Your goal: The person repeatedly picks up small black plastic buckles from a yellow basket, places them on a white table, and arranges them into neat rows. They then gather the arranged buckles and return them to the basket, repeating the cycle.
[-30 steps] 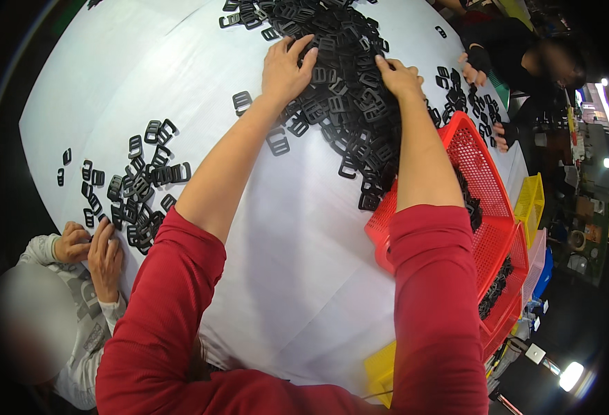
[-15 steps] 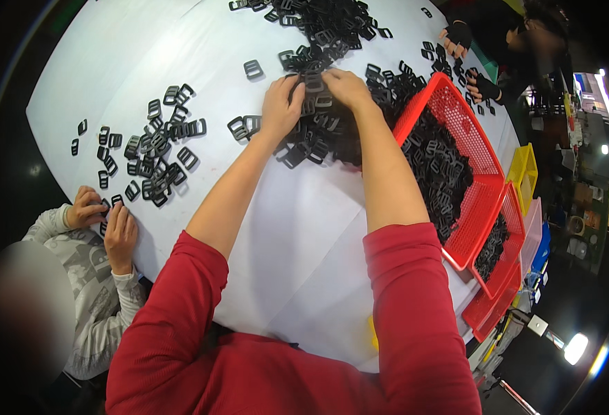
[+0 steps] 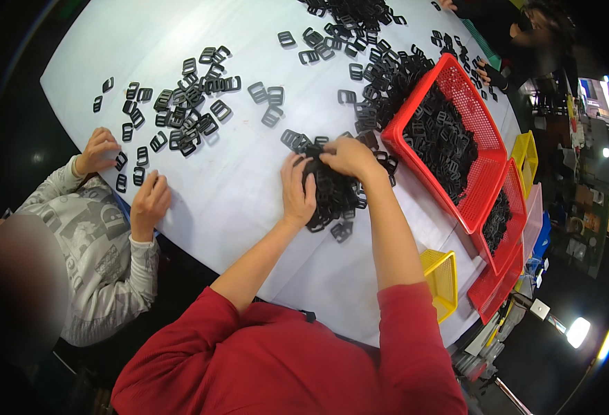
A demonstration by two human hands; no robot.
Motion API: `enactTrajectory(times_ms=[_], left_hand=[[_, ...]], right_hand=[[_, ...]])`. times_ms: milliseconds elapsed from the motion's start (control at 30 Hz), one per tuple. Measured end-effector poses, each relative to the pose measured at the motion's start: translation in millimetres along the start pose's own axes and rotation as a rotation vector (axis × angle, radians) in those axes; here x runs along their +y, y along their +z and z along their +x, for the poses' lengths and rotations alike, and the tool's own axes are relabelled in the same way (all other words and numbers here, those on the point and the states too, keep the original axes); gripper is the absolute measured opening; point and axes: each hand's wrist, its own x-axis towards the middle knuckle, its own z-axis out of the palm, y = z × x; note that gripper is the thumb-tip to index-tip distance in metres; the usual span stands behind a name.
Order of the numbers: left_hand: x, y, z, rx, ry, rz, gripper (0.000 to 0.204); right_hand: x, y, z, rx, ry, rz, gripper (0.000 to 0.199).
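Observation:
A heap of black plastic strap buckles [image 3: 332,198] lies on the white table between my two hands. My left hand [image 3: 298,191] presses against the heap's left side, its fingers apart and curved around the edge. Bent over the far right part of the heap is my right hand [image 3: 349,158], with its fingertips partly hidden among the buckles. Neither hand is closed around a single piece. A stray buckle [image 3: 342,231] rests at the heap's near side, and a few buckles [image 3: 294,140] sit just beyond my left fingers.
Red baskets [image 3: 476,226] of buckles stand on the right, near yellow baskets [image 3: 440,289]. A larger pile [image 3: 394,76] spreads beyond my hands. At left, a co-worker's hands [image 3: 150,200] rest near scattered buckles [image 3: 187,104]. Another person's gloved hand [image 3: 491,75] is at far right.
Both my hands have drawn back toward me, dragging a heap of buckles away from the larger pile. The view has shifted, bringing more of the yellow basket into sight. The left co-worker's hands have moved apart.

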Motion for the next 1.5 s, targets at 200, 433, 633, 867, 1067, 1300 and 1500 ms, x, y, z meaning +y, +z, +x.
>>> enactTrajectory(times_ms=[200,433,633,867,1067,1300,1500], left_hand=[[16,-10,-63,-0.196,0.017,-0.166,0.034],[15,-32,-77,-0.177,0.174,0.081,0.025],[-3,-45,-57,0.073,0.107,0.075,0.024],[-17,-63,-54,0.041,0.066,0.072,0.027],[-11,-70,-52,-0.050,0.045,-0.003,0.032],[-13,-71,-50,-0.086,-0.003,-0.022,0.031],[-14,-73,-54,-0.106,-0.026,-0.015,0.032]], right_hand=[[1,26,-89,-0.128,0.150,-0.165,0.032],[45,74,-189,0.295,0.212,-0.191,0.020],[68,73,-208,0.575,0.106,-0.021,0.013],[35,-86,-103,0.954,-0.400,0.105,0.015],[118,-223,77,0.725,0.042,-0.163,0.035],[202,-267,213,0.353,0.354,-0.524,0.037],[211,-265,228,0.019,0.574,-0.705,0.048]])
